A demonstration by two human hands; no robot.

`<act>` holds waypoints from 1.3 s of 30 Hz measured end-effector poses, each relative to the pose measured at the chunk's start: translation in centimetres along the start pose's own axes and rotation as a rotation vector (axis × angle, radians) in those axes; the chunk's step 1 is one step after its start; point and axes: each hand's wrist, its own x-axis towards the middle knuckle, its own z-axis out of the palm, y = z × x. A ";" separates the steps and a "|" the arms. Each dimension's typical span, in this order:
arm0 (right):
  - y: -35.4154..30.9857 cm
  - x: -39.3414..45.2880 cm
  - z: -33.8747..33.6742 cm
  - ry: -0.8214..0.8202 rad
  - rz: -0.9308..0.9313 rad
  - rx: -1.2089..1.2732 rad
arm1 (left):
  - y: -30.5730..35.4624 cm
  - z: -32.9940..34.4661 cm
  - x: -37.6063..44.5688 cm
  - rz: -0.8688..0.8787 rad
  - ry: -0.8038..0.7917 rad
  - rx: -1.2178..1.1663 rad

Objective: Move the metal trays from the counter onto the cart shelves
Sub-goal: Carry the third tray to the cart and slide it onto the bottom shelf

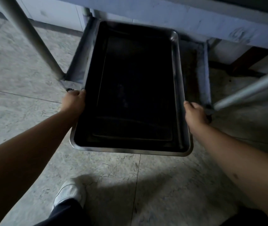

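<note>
A large rectangular metal tray (pixel 134 88), dark inside with a shiny rim, lies lengthwise in front of me, its far end over the cart's bottom shelf (pixel 193 66) and its near end sticking out over the floor. My left hand (pixel 73 101) grips the tray's left rim. On the opposite side, my right hand (pixel 195 114) holds the right rim. Both arms reach down and forward. Whether the tray's far end rests on the shelf or hovers just above it is unclear.
The cart's metal uprights slant at the left (pixel 32 36) and right (pixel 250 90). An upper cart shelf edge (pixel 179 15) runs across the top. Grey tiled floor (pixel 23 75) surrounds the cart. My white shoe (pixel 71 193) stands below the tray.
</note>
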 end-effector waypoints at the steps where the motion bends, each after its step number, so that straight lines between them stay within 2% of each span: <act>1: -0.2 0.2 0.0 -0.012 0.006 0.011 | 0.1 -0.1 -0.1 -0.010 0.002 -0.007; 6: -1.0 3.2 0.1 -0.070 -0.060 0.065 | -0.2 0.6 -0.1 -0.082 -0.026 -0.181; 11: -2.2 7.2 0.1 -0.154 -0.158 -0.123 | 0.1 1.3 -1.4 -0.070 -0.023 -0.151; 14: -3.6 8.9 -0.2 -0.245 -0.115 -0.242 | 0.1 2.1 -2.0 -0.080 -0.013 -0.198; 16: -4.0 9.2 -1.1 -0.323 -0.041 -0.219 | 0.1 2.3 -2.1 -0.095 0.025 -0.194; 18: -3.4 7.5 -2.7 -0.235 -0.009 -0.092 | 0.0 2.7 -2.3 -0.095 0.060 -0.193; 21: 0.7 1.5 -4.0 0.081 0.002 -0.036 | 0.2 3.4 -3.0 -0.102 0.083 -0.220; 22: 2.2 -0.6 -3.9 0.095 0.063 -0.017 | 0.4 3.6 -3.4 -0.112 0.087 -0.226; 25: 4.2 -2.2 -3.0 -0.024 0.375 0.315 | 1.1 3.9 -4.2 -0.131 0.097 -0.246; 28: 4.5 -0.7 -3.1 0.078 0.378 0.245 | 1.1 4.3 -4.7 -0.144 0.092 -0.293; 32: 5.1 0.5 -4.1 0.188 0.380 0.287 | 1.1 5.8 -6.8 -0.173 0.064 -0.425; 34: 4.9 1.6 -4.8 0.238 0.367 0.189 | 1.0 6.5 -8.2 -0.189 0.014 -0.500; 37: 4.5 3.5 -5.0 0.322 0.253 -0.031 | 0.2 7.2 -10.0 -0.237 -0.067 -0.571; 39: 3.8 4.6 -4.5 0.367 0.244 -0.010 | -0.4 7.7 -10.8 -0.289 -0.135 -0.646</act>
